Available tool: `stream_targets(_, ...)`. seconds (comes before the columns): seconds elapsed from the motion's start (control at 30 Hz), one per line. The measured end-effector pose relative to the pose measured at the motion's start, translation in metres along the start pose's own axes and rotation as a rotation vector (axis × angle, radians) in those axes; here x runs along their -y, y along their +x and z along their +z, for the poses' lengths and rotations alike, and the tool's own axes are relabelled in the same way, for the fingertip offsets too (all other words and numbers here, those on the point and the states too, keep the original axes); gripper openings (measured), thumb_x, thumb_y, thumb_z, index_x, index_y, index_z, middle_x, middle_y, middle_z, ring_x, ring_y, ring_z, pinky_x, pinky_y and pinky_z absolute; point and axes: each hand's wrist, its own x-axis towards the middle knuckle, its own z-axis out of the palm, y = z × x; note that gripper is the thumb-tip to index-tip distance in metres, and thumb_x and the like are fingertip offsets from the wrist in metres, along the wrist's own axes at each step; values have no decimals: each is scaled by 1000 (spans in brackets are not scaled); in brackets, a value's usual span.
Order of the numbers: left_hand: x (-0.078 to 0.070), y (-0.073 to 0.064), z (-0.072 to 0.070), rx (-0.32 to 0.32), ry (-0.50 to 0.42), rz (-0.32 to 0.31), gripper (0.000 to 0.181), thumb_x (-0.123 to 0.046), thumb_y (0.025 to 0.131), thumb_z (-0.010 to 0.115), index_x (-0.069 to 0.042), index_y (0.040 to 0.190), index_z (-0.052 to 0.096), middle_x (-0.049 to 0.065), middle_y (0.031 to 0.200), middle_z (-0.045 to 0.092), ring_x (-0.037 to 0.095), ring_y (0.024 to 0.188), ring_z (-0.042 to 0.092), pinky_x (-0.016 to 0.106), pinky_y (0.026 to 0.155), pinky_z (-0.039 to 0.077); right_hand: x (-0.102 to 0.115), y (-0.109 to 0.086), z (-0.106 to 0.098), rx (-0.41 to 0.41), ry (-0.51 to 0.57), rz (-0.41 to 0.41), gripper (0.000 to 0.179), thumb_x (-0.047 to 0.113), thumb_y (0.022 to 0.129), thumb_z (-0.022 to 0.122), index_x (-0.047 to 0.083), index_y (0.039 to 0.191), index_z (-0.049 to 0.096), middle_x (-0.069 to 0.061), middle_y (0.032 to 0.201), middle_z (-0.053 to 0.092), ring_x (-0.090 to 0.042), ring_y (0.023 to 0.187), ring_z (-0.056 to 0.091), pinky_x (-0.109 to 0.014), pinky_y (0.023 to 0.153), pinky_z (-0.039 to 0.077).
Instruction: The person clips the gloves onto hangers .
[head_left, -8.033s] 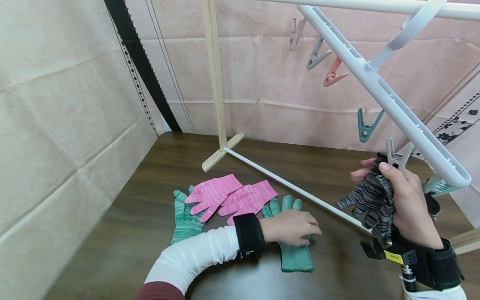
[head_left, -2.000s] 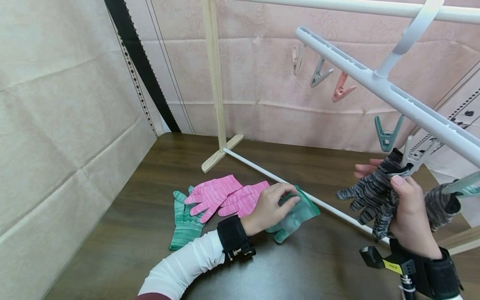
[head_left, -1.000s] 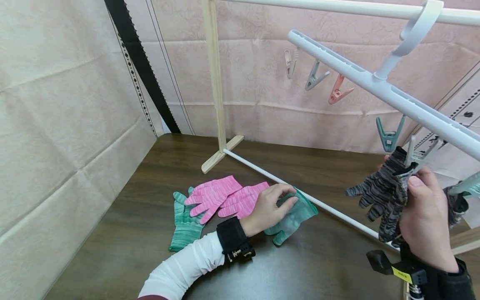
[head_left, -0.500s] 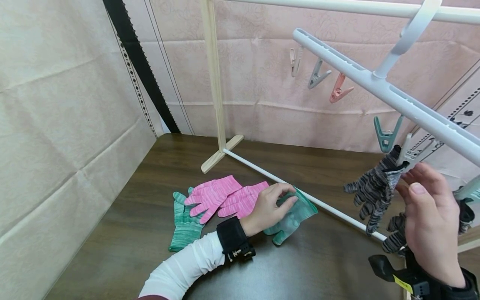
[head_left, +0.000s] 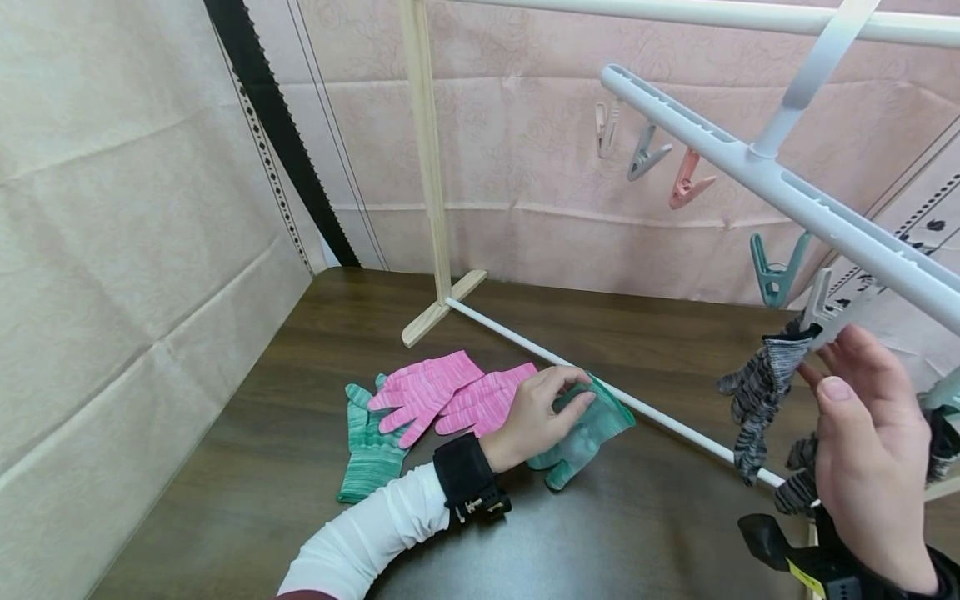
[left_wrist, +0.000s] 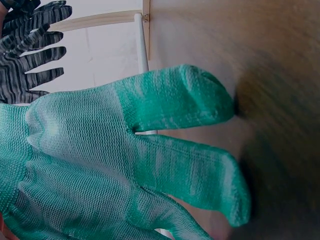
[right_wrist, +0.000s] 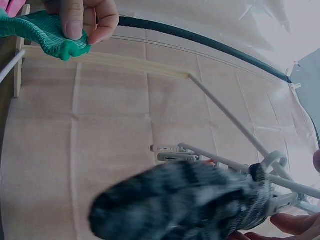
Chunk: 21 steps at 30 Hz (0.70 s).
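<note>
My left hand pinches a green knit glove by its cuff, low over the table; the glove's fingers point down and fill the left wrist view. On the right, a black-and-grey striped glove hangs from a pale grey clip on the white hanger. My right hand is beside that clip, thumb apart, fingertips right at the clip and cuff. Behind this hand more striped glove fingers show, partly hidden. The right wrist view has the striped glove blurred up close.
Two pink gloves lie partly over another green glove on the brown table. Grey, pink and teal clips hang from the hanger, hooked on a white rail. A wooden post and low white bar stand behind.
My left hand has picked up the green glove from the table and stays still with it. My right hand has let go of the striped glove, which swings on its clip with the hanger.
</note>
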Motion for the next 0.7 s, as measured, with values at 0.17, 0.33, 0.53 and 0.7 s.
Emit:
stream_targets(0.17,-1,-1,0,5,-6,-1,17,-7,80,61,-3,95,54,7,87,61,10,74,53,14,70,45,3,-2,1,-3,-183,-11,49,-7,87,41,0,134,29,-13,142,25,-20,132,23,-20,107,19)
stream_targets(0.33,0,0,1,5,1,5,18,-6,80,61,-3,96,54,7,87,61,10,73,53,17,68,46,5,-5,2,-17,-216,-96,48,-12,84,40,-3,131,34,-13,143,26,-20,131,25,-21,107,18)
stream_targets(0.53,1,-1,1,4,10,15,17,-8,81,61,-3,96,54,6,87,61,9,73,53,18,67,46,5,-4,4,41,98,-240,41,-15,82,43,-15,122,38,-21,136,35,-27,127,30,-24,103,28)
stream_targets(0.7,1,-1,1,-2,15,21,16,-9,81,60,-3,96,54,6,86,61,9,73,53,17,67,46,6,-1,11,77,354,-323,40,-18,76,49,-23,114,36,-27,128,42,-32,120,40,-28,98,35)
